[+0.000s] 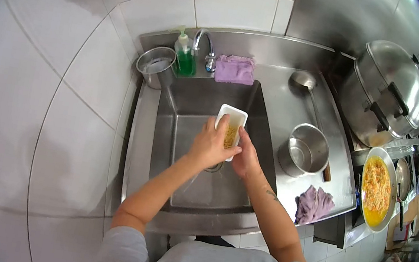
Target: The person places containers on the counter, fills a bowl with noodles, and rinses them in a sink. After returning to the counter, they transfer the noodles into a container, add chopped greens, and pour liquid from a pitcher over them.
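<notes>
A white rectangular plastic container (227,111) is held over the sink (189,186), with small yellow bits (230,135) inside. My left hand (211,143) grips its left side, fingers over the near part and thumb across the front. On the other side, my right hand (247,153) holds the container by its right wall, fingers partly hidden behind it. The kind of yellow bits cannot be made out. Below the hands, the sink drain (214,167) partly shows.
Behind the sink are a faucet (209,61), a green soap bottle (185,58), a metal pot (155,65) and a purple cloth (234,69). To the right lie a ladle (303,80), a saucepan (304,150), another cloth (314,205), a large pot (388,91) and a food-filled pan (378,185).
</notes>
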The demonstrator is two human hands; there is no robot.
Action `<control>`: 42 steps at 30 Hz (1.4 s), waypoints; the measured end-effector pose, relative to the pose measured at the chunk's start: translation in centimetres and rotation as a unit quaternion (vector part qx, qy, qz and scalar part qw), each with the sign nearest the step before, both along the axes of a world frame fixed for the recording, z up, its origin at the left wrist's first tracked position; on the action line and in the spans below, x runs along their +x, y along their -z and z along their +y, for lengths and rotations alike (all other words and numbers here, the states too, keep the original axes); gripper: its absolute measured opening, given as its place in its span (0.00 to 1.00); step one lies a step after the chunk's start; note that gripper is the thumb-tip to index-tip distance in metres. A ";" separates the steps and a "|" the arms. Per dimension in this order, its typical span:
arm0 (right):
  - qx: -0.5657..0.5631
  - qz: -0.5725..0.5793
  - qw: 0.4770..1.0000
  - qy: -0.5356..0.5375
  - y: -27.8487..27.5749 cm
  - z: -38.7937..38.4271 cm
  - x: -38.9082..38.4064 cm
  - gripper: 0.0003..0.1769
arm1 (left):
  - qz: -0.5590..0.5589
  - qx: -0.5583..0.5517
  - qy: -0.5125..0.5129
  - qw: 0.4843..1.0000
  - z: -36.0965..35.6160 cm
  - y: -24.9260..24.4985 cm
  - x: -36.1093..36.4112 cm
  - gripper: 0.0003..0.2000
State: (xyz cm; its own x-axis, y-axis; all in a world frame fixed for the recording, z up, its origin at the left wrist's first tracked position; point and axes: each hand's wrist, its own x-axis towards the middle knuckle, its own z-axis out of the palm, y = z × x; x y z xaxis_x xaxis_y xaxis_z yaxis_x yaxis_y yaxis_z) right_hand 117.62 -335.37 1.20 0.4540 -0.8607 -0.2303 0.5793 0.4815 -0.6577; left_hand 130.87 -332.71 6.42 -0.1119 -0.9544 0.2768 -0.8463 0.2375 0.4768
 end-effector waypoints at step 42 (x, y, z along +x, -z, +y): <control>0.006 0.118 0.993 -0.009 3.5 -13.6 13.5 0.30 | 0.265 0.053 -0.058 0.961 -15.0 0.7 18.7 0.09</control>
State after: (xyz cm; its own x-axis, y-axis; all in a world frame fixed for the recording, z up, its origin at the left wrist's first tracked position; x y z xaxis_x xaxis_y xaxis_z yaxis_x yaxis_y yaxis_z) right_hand 131.17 -348.98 -2.28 0.4018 -0.8489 -0.3434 0.4000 0.5000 -0.7681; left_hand 149.58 -347.71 5.70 0.1259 -0.9779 0.1667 -0.4961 0.0834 0.8642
